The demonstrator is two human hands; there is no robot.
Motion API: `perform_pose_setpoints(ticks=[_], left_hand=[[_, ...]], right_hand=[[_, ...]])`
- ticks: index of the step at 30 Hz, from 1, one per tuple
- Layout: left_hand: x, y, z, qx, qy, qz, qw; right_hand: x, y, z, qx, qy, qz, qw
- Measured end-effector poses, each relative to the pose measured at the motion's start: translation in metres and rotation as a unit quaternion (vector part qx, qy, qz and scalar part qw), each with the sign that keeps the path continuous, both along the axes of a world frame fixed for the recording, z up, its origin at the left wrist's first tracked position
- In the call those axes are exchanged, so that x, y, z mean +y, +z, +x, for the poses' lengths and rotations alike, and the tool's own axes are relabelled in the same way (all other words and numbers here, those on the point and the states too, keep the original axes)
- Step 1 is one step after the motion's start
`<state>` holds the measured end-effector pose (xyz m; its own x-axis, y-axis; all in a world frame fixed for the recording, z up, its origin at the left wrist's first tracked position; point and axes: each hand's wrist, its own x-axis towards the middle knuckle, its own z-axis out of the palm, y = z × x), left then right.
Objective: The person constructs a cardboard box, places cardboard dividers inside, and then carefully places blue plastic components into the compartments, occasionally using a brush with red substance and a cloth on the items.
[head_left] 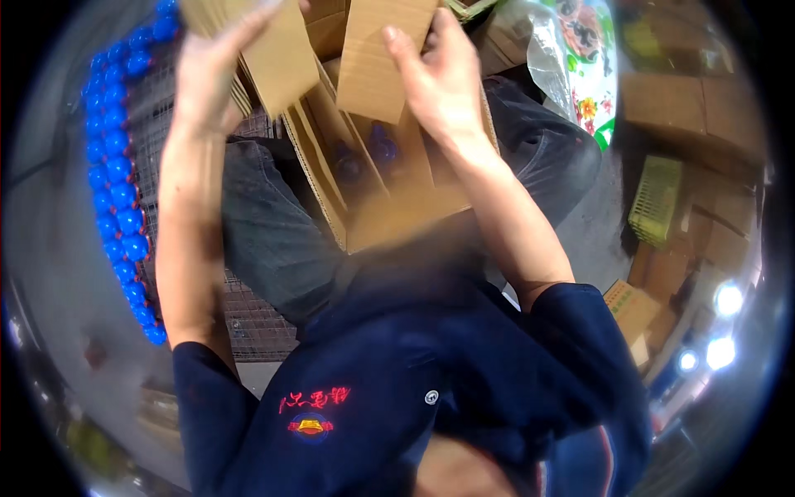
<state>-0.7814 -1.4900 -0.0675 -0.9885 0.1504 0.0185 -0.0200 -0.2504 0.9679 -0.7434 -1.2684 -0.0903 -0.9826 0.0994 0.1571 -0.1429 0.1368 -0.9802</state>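
Observation:
A cardboard box (333,217) sits between my legs, with cardboard partitions standing inside it. Down between the partitions show dark blue rounded things (381,147), too blurred to name. My right hand (439,79) pinches a flat cardboard piece (377,70) between thumb and fingers, over the box's opening. At the upper left, my left hand (217,62) is closed on several flat cardboard pieces (281,66); the fingertips are partly hidden and smeared by motion. One of these pieces slants down toward the box's left wall.
Rows of shiny blue round things (116,170) line the edge of a wire-mesh surface (261,319) at my left. On the right lie a flowered plastic bag (586,83), a yellow-green basket (656,200) and cardboard boxes (671,103).

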Motion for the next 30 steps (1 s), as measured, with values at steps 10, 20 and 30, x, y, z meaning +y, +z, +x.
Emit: perform_pose_setpoints(ticks=[10,20,30], left_hand=[[0.012,0.01,-0.036,-0.165,-0.074,0.427,0.886],[0.014,-0.007,-0.04,-0.16,-0.003,0.251,0.955],[0.033,-0.003,-0.035,-0.062,0.04,0.031,0.997]], right_hand=[[-0.1,-0.327,0.003,-0.369,0.056,0.344,0.862],[-0.089,-0.21,-0.037,0.075,0.059,0.261,0.96],[0.011,-0.048,-0.046,-0.09,-0.058,0.222,0.969]])
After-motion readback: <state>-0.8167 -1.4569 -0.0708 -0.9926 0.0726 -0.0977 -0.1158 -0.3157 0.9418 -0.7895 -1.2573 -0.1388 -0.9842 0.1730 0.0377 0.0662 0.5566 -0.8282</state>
